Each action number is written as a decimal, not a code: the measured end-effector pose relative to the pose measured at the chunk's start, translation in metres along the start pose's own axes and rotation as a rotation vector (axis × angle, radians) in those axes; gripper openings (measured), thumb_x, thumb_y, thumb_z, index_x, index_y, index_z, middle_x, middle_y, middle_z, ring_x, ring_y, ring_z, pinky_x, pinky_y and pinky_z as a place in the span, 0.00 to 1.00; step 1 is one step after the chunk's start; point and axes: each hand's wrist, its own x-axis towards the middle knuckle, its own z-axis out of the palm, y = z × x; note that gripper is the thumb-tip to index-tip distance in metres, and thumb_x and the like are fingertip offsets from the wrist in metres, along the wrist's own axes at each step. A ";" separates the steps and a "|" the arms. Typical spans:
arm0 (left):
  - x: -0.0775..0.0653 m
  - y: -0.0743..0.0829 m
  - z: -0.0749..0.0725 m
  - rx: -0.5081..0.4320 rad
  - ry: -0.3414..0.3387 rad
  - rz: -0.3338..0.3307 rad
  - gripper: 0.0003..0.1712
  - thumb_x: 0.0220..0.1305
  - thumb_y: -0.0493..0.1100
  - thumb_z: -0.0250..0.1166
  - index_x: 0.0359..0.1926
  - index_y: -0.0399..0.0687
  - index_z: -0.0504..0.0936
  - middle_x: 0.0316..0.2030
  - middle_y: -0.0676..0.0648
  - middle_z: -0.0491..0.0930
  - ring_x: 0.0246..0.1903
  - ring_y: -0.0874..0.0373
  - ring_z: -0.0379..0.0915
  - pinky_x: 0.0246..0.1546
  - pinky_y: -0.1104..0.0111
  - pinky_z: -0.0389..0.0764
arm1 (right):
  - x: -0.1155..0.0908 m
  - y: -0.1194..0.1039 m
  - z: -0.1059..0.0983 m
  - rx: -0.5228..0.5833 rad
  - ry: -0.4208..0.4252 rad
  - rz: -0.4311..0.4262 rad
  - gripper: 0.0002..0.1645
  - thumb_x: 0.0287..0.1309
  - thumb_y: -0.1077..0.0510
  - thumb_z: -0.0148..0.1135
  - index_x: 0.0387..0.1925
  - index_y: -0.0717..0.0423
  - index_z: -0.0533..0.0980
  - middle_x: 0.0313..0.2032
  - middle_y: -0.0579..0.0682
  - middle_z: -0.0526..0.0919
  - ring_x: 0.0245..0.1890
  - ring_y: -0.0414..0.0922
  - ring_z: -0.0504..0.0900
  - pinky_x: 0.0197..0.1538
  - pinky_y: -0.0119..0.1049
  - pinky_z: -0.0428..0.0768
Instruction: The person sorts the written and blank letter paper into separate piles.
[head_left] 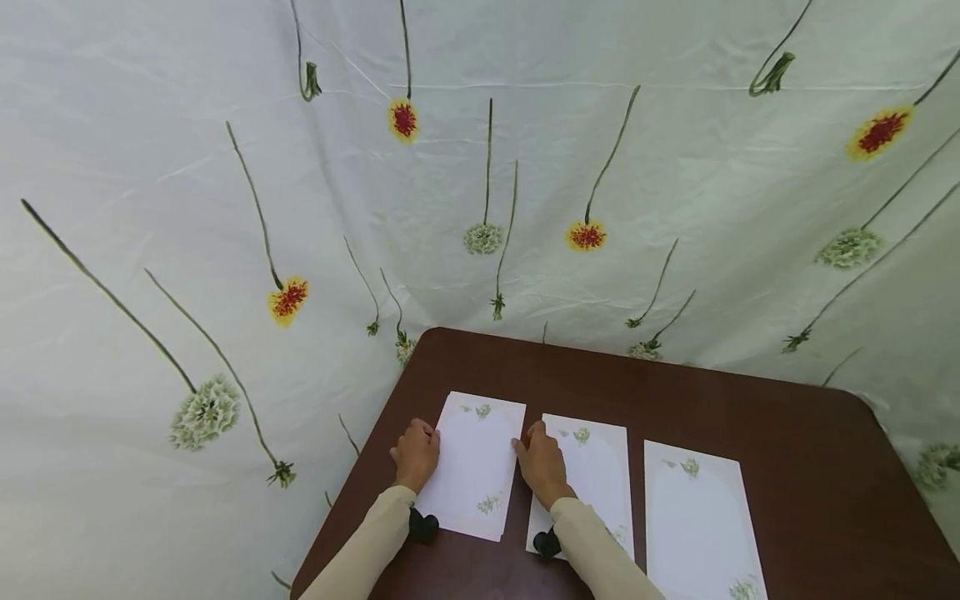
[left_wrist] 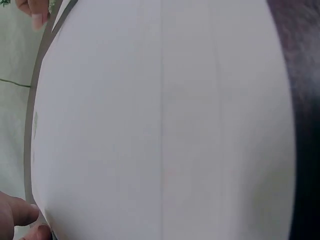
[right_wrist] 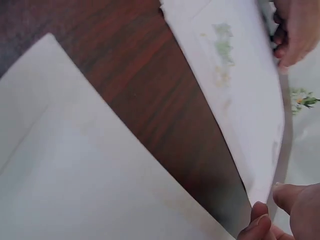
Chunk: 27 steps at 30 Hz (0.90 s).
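Observation:
A small stack of white paper sheets [head_left: 480, 467] with green flower prints lies at the left of the brown table. My left hand [head_left: 417, 455] is at its left edge, thumb and fingertips bent around the border. On the opposite side my right hand [head_left: 543, 461] has its thumb and fingers at the stack's right edge, over the middle sheet [head_left: 592, 475]. The right wrist view shows the stack's corner [right_wrist: 255, 192] between the right thumb and fingers. In the left wrist view the white top sheet [left_wrist: 150, 120] fills most of the picture.
A third flower-printed sheet [head_left: 697, 521] lies to the right on the brown table [head_left: 817, 475]. Behind and to the left hangs a pale cloth [head_left: 525, 183] printed with flowers. The table's left edge runs close to my left forearm [head_left: 367, 542].

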 end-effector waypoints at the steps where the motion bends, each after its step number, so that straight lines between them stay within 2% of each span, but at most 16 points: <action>1: 0.000 0.003 0.000 -0.005 0.011 0.001 0.09 0.74 0.40 0.63 0.41 0.36 0.75 0.34 0.38 0.78 0.40 0.39 0.76 0.43 0.48 0.63 | 0.000 0.002 -0.005 -0.001 0.006 0.013 0.19 0.71 0.55 0.67 0.49 0.64 0.72 0.24 0.54 0.78 0.23 0.48 0.76 0.29 0.43 0.74; 5: -0.003 0.017 -0.001 -0.021 0.050 0.036 0.09 0.72 0.39 0.64 0.42 0.36 0.76 0.35 0.37 0.78 0.42 0.39 0.75 0.44 0.47 0.65 | 0.001 0.013 -0.029 -0.038 0.054 0.067 0.23 0.69 0.53 0.69 0.53 0.66 0.72 0.29 0.61 0.84 0.25 0.51 0.81 0.30 0.45 0.77; 8: -0.008 0.030 0.002 -0.024 0.040 0.084 0.09 0.72 0.39 0.65 0.44 0.37 0.77 0.37 0.38 0.78 0.43 0.39 0.75 0.45 0.47 0.66 | 0.001 0.025 -0.047 -0.082 0.091 0.131 0.26 0.67 0.53 0.70 0.52 0.68 0.71 0.33 0.68 0.86 0.27 0.55 0.84 0.30 0.48 0.78; 12: -0.016 0.045 0.013 -0.027 0.000 0.140 0.09 0.70 0.39 0.66 0.44 0.39 0.78 0.36 0.40 0.78 0.42 0.41 0.76 0.44 0.47 0.67 | -0.002 0.045 -0.066 -0.134 0.093 0.225 0.30 0.67 0.51 0.69 0.55 0.71 0.69 0.37 0.72 0.86 0.31 0.62 0.87 0.32 0.53 0.80; 18: -0.033 0.076 0.036 -0.055 -0.075 0.250 0.09 0.68 0.40 0.67 0.44 0.40 0.78 0.33 0.45 0.78 0.38 0.45 0.75 0.43 0.50 0.67 | -0.010 0.067 -0.087 -0.187 0.102 0.298 0.36 0.68 0.52 0.67 0.57 0.80 0.64 0.40 0.77 0.84 0.39 0.70 0.87 0.37 0.59 0.83; 24: -0.055 0.105 0.054 -0.075 -0.182 0.379 0.11 0.68 0.39 0.69 0.46 0.36 0.81 0.34 0.44 0.79 0.37 0.45 0.74 0.41 0.50 0.67 | -0.022 0.078 -0.097 -0.234 0.108 0.329 0.36 0.66 0.52 0.69 0.53 0.82 0.66 0.37 0.75 0.84 0.36 0.69 0.87 0.37 0.58 0.83; 27: -0.063 0.118 0.061 -0.035 -0.224 0.425 0.14 0.67 0.41 0.71 0.47 0.36 0.81 0.35 0.44 0.79 0.37 0.45 0.74 0.41 0.51 0.68 | -0.025 0.082 -0.101 -0.275 0.120 0.315 0.37 0.65 0.52 0.71 0.53 0.82 0.67 0.35 0.74 0.84 0.34 0.68 0.87 0.36 0.58 0.83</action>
